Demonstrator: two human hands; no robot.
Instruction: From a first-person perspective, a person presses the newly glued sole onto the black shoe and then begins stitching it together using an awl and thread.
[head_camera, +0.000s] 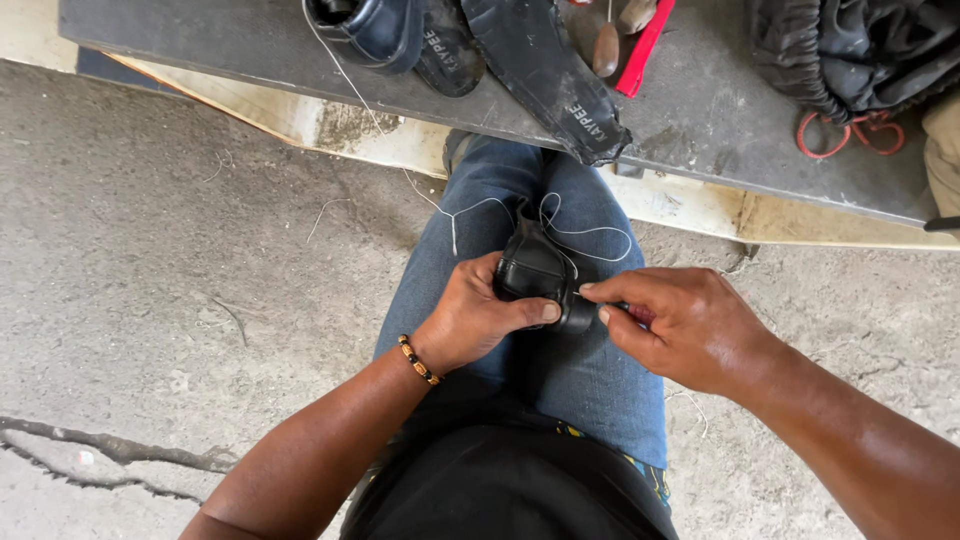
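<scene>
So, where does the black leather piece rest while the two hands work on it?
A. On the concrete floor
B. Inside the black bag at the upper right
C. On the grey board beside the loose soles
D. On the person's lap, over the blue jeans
D: the left hand and right hand hold the black leather piece above the blue jeans, with white thread trailing over the knee.

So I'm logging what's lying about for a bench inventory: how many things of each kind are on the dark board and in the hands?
Shoes or shoe pieces: 2, one on the board, one black piece held by the left hand and right hand
Loose soles: 2
Red tools: 2
Wooden handles: 2
Dark bag: 1
Total: 9
</scene>
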